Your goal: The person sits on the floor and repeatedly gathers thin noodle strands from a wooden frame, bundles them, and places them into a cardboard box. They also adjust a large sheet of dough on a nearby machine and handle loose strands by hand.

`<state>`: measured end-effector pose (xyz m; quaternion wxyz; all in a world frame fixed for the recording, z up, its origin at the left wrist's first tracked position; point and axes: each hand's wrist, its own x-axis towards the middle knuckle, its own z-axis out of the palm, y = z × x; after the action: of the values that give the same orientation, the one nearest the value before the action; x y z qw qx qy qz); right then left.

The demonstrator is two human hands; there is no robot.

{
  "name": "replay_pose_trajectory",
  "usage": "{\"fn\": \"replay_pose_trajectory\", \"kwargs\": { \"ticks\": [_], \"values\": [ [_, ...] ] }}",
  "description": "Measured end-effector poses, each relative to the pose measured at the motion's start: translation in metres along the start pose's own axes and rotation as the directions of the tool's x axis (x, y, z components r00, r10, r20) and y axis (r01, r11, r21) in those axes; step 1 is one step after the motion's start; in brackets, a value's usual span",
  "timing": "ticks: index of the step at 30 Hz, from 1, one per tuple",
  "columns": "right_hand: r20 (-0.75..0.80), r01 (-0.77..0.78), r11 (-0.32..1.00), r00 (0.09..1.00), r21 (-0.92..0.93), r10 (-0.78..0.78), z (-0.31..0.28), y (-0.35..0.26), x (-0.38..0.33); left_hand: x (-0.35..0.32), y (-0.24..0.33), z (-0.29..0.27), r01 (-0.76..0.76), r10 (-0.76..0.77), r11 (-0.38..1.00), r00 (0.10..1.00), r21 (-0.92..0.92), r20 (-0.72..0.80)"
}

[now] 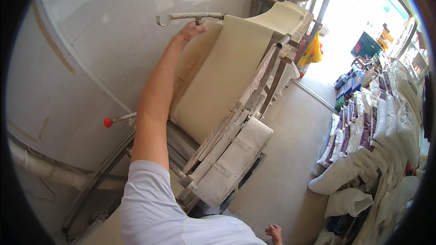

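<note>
My left arm reaches far forward over a dough-rolling machine. At its end, my left hand (192, 31) is closed at the short stem of a floury metal bar (181, 16); whatever its fingers hold is hidden. Beside that hand a wide, smooth, cream-coloured dough sheet (227, 63) runs down a sloping board (195, 59) into the machine. The sheet's far part (281, 17) bends over a higher section at the back. Low in the view, my right hand (274, 232) hangs away from the machine, fingers loosely bent and apart, with nothing in it.
A floury machine cover (231, 161) and metal side rails (272, 70) flank the dough's right side. A red-knobbed lever (108, 122) sticks out left, near the white wall (104, 22). Stacked sacks (363, 118) line the right; a yellow bag (312, 51) hangs by the bright doorway.
</note>
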<state>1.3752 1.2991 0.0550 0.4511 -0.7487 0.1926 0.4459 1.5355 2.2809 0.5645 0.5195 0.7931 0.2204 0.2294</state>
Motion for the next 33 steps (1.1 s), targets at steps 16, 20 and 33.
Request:
{"fn": "replay_pose_trajectory", "kwargs": {
  "ticks": [16, 20, 33],
  "values": [
    [0.058, 0.030, 0.999, 0.998, -0.010, -0.030, 0.005, -0.042, -0.007, 0.009, -0.007, -0.005, -0.074, 0.074, 0.994, 0.997, 0.085, 0.004],
    [0.067, 0.055, 0.998, 0.996, -0.009, -0.055, 0.000, -0.049, -0.006, 0.007, -0.006, -0.003, -0.051, 0.053, 0.996, 0.998, 0.068, -0.021],
    [0.070, 0.103, 0.995, 0.992, -0.003, -0.103, 0.002, -0.064, 0.004, 0.009, -0.009, -0.004, -0.037, 0.042, 0.993, 0.998, 0.111, -0.041]
  ]
}}
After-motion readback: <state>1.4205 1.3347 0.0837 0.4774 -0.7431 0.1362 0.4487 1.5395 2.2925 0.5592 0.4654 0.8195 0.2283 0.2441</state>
